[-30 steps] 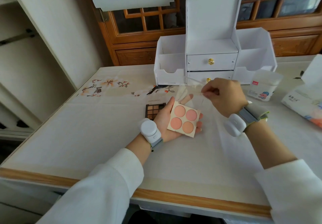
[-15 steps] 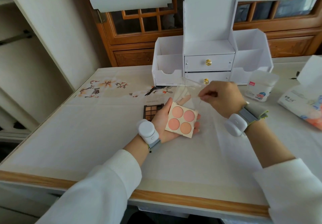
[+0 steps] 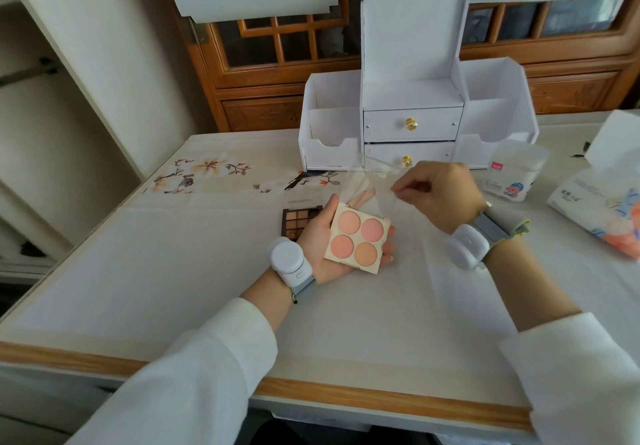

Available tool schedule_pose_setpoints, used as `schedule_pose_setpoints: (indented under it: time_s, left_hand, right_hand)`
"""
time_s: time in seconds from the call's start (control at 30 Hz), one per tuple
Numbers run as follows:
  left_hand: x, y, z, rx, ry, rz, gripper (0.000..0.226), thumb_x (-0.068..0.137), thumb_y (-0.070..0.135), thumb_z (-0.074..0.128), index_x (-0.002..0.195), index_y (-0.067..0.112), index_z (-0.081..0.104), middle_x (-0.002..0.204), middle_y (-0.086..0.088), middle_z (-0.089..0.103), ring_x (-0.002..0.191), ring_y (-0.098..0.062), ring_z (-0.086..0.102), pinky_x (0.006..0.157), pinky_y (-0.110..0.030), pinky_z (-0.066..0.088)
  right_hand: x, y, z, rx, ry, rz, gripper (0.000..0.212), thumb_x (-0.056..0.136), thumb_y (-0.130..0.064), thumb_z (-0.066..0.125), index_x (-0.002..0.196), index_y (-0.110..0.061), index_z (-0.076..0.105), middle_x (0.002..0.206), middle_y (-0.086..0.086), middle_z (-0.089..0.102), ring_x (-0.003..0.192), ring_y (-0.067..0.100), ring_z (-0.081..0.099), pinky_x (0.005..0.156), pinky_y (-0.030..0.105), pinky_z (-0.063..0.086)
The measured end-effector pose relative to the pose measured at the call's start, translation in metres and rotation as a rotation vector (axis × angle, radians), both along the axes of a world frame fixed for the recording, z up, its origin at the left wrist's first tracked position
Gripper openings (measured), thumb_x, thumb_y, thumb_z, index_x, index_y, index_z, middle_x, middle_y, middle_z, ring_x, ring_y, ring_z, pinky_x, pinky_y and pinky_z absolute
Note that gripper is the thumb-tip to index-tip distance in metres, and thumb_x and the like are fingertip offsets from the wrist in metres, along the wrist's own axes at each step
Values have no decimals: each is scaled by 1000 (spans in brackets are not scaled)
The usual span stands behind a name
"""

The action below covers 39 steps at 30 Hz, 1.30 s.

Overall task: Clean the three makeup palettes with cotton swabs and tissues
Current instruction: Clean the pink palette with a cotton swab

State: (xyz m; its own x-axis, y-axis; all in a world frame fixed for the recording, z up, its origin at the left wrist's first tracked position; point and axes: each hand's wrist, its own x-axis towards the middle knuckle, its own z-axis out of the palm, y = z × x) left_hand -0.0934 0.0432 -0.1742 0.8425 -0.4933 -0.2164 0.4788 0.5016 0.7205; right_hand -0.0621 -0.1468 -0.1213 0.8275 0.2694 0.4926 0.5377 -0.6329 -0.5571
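Barely begun: left hand (image 3: 318, 236) cradles the blush palette (image 3: 356, 240), fingers curled round its edge; right hand (image 3: 440, 198) pinches its clear lid (image 3: 367, 188) at one o'clock; swabs (image 3: 512, 174) and tissues (image 3: 595, 209) lie untouched (three o'clock).

The counter (image 3: 166, 271) fills most of the frame, covered in a pale smooth sheet with a wooden strip (image 3: 381, 398) along the near edge. A band of printed flowers (image 3: 207, 170) runs across the far left part. At upper centre stands a white drawer organizer (image 3: 412, 125) with two gold knobs. Just left of centre lies a brown eyeshadow palette (image 3: 298, 217), partly hidden. At the right sit a bag of cotton swabs (image 3: 512, 174) and, nearer the frame edge, a pack of tissues (image 3: 602, 216).
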Motion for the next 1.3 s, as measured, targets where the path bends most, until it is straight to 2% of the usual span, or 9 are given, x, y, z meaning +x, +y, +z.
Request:
schedule_pose_setpoints:
  time_s: [0.13, 0.33, 0.5, 0.63, 0.73, 0.87, 1.0, 1.13, 1.3]
  left_hand:
    - [1, 0, -1, -1, 3, 12, 52, 93, 61, 22, 122, 36, 58, 99, -20, 65, 83, -36, 63, 85, -47, 48]
    - [1, 0, 0, 24, 1, 10, 53, 93, 61, 20, 123, 38, 57, 98, -20, 66, 79, -34, 64, 81, -45, 51]
    - [0, 0, 0, 38, -8, -8, 51, 94, 61, 19, 126, 39, 52, 97, -18, 66, 79, -33, 65, 80, -43, 53]
    - [1, 0, -1, 16, 9, -6, 54, 94, 61, 21, 125, 36, 56, 100, -20, 64, 83, -35, 62, 83, -46, 51]
    - [1, 0, -2, 13, 17, -3, 54, 94, 62, 21, 125, 36, 57, 99, -20, 64, 84, -35, 60, 83, -47, 50]
    - [1, 0, -2, 24, 11, -5, 53, 94, 62, 20, 128, 38, 53, 99, -20, 65, 84, -34, 60, 84, -47, 48]
    - [1, 0, -1, 6, 25, -1, 54, 94, 61, 23, 123, 35, 59, 98, -21, 65, 80, -35, 64, 78, -44, 54]
    - [2, 0, -2, 24, 14, 2, 52, 95, 60, 20, 127, 36, 51, 97, -20, 66, 79, -35, 65, 84, -47, 47]
    - [3, 0, -3, -8, 24, 15, 54, 95, 60, 22, 118, 33, 64, 98, -21, 65, 79, -36, 64, 79, -45, 52]
  right_hand:
    - [-2, 4, -3, -109, 142, 72, 12, 75, -4, 71, 79, -14, 75, 71, -2, 67, 55, -13, 55, 60, 0, 39]
    - [3, -2, 2, 73, -95, -111, 10, 75, -2, 68, 80, -8, 74, 75, 10, 70, 61, 17, 57, 64, 21, 44]
    - [0, -2, 1, 49, -36, -68, 10, 75, -1, 69, 80, -8, 74, 72, 8, 69, 51, 6, 53, 62, 21, 45]
    - [-6, 0, 4, -118, 149, 61, 10, 75, -3, 70, 79, -11, 75, 66, -5, 61, 54, -12, 54, 58, 1, 40]
    - [-7, 2, 7, -122, 125, 47, 10, 76, -4, 70, 79, -12, 75, 68, -4, 62, 52, 0, 53, 59, 2, 38]
    - [-4, 0, 9, 51, -1, -149, 9, 77, -3, 67, 80, -9, 72, 67, 3, 64, 55, 13, 53, 60, 13, 41]
    - [-2, 0, 7, 56, -2, -141, 9, 76, -3, 66, 80, -9, 71, 66, 4, 64, 52, 4, 49, 60, 9, 38]
    - [-7, -2, 9, -36, 116, -53, 9, 75, -4, 69, 79, -11, 73, 62, -3, 60, 48, 0, 51, 54, 4, 39]
    - [-9, 2, 6, -162, 245, 24, 13, 73, -6, 71, 73, -18, 73, 62, -7, 62, 51, -2, 52, 52, 2, 37]
